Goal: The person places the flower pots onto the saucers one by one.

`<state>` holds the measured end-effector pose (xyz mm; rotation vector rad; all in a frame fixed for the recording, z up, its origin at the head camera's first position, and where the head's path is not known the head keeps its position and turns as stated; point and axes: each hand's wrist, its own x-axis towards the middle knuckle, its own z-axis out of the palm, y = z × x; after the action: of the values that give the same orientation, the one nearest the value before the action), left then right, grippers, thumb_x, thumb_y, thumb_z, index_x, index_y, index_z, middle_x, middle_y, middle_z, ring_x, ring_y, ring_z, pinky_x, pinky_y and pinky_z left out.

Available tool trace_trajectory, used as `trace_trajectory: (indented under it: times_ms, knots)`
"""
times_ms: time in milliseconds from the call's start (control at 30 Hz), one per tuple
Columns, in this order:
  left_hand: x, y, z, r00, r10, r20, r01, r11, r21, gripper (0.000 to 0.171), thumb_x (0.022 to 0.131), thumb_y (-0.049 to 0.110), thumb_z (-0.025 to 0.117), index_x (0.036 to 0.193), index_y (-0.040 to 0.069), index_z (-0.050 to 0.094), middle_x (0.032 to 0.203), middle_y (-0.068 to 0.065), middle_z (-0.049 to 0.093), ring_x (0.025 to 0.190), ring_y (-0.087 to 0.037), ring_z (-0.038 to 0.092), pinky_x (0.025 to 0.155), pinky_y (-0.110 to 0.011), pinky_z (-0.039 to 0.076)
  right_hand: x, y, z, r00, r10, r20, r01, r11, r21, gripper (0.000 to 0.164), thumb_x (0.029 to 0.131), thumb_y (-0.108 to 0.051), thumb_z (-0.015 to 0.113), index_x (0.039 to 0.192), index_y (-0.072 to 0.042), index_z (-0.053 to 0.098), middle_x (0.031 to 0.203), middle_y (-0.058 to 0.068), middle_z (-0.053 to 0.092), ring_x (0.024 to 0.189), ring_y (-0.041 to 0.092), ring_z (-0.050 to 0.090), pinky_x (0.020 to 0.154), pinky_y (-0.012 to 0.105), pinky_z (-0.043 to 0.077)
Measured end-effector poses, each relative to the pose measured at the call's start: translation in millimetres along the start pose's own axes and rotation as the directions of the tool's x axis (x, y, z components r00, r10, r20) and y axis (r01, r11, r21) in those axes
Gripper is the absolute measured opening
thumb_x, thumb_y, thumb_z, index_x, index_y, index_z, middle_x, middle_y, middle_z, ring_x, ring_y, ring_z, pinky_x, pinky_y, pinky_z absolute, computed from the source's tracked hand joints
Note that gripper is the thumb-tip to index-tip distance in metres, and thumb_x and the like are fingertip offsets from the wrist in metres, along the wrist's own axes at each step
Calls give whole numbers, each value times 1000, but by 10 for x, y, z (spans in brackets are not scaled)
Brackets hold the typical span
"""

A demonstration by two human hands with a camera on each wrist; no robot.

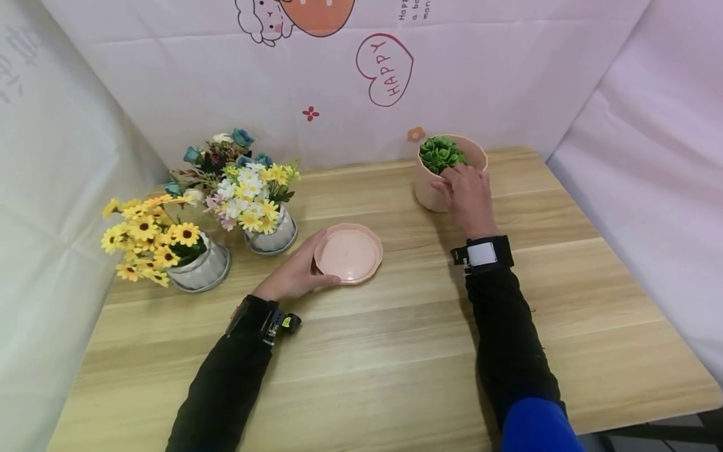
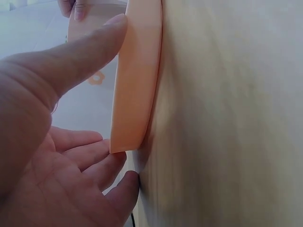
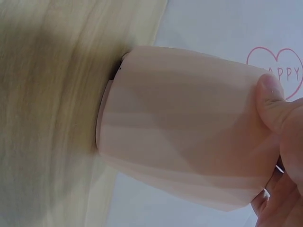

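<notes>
A shallow pink saucer [image 1: 348,253] with a faceted rim lies on the wooden table, and my left hand [image 1: 298,267] holds its left side. Thumb and fingers spread round the rim, as the left wrist view shows of the saucer's side [image 2: 137,80]. Farther back on the right stands a tall pink flowerpot [image 1: 430,188], its wall [image 3: 184,127] filling much of the right wrist view. My right hand [image 1: 470,194] grips the near rim, thumb [image 3: 271,90] outside and fingers over the edge. Inside the pot, toward the left, sits a green leafy plant [image 1: 440,154].
Left of the saucer are potted artificial flowers: yellow sunflowers [image 1: 145,232] in a grey pot [image 1: 200,267], white and yellow daisies [image 1: 248,191] in another grey pot [image 1: 273,232], and blue roses [image 1: 243,138] behind. A printed cloth backdrop [image 1: 226,81] rises behind the table [image 1: 384,364].
</notes>
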<state>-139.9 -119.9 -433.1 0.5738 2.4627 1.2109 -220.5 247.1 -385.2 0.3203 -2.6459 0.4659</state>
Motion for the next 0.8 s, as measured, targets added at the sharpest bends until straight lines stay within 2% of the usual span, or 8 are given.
trace_trajectory:
  times_ms: [167,433,600,800]
  knots:
    - [-45,-14,-12,1000,-10,1,10,1000,-21,111,91,26,86,170,6,11,176,-19,18,164,-36,20,134,-55,23,-1,-23,-27,1000,-18,0,18,1000,2,29,101,-27,68,96,2,68,95,24,69,101,45,65,98,61,44]
    - [-59,-32,-21,1000,-21,6,21,1000,-11,111,91,28,86,170,6,11,176,-19,19,163,-36,21,133,-55,23,6,-117,-80,997,-59,59,59,998,6,27,99,-24,72,97,3,72,95,25,72,97,46,68,89,62,46]
    - [-60,-36,-23,999,-32,7,32,999,-8,111,91,29,85,170,7,11,176,-19,18,163,-36,21,133,-56,24,16,-209,-120,989,-118,89,117,993,13,26,97,-24,74,91,1,72,88,23,72,88,41,69,84,58,51]
    - [-57,-41,-19,1000,-28,11,28,1000,-15,111,91,28,86,170,7,11,176,-19,19,163,-36,22,133,-55,24,5,-314,-139,977,-150,149,148,989,19,26,95,-23,76,85,0,68,87,21,73,87,37,69,85,55,53]
